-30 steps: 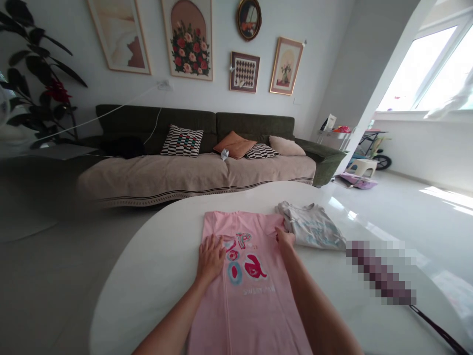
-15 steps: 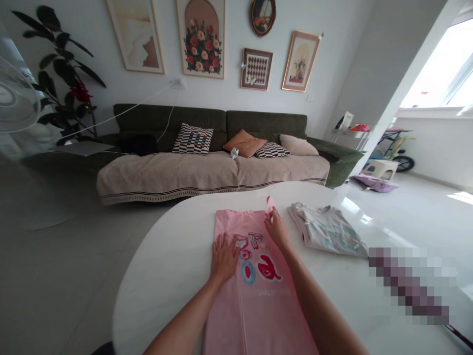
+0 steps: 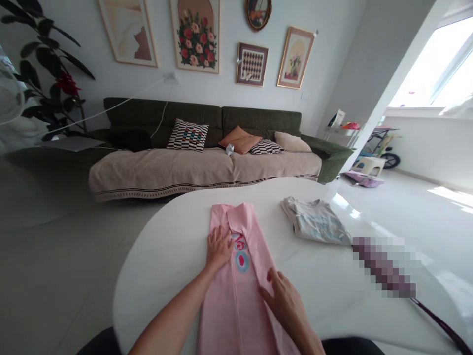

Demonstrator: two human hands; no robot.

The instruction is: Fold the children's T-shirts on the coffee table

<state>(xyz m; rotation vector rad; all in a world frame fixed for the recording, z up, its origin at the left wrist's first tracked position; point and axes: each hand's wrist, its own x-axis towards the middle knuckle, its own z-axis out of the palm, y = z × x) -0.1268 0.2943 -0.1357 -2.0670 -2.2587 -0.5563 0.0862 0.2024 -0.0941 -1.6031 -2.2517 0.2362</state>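
A pink printed shirt (image 3: 246, 301) lies lengthwise on the white round table. Its right side is turned over toward the middle, covering part of the red and blue print. My left hand (image 3: 219, 246) rests flat on the upper left of the shirt, fingers spread, beside the print. At the shirt's right edge, lower down, is my right hand (image 3: 283, 296), its thumb and fingers apart; whether it touches the cloth I cannot tell. A folded grey shirt (image 3: 320, 222) lies farther right on the table.
The table (image 3: 158, 266) has a rounded edge. On its right lies a blurred-out purplish item with a dark strap (image 3: 436, 320). Beyond the table stands a green sofa (image 3: 258, 123) with a beige cover and several cushions. A fan (image 3: 11, 98) is at far left.
The shirt's right side now lies folded inward over part of the print. My right hand has let go of the top corner and moved down along the right edge. My left hand stays on the shirt.
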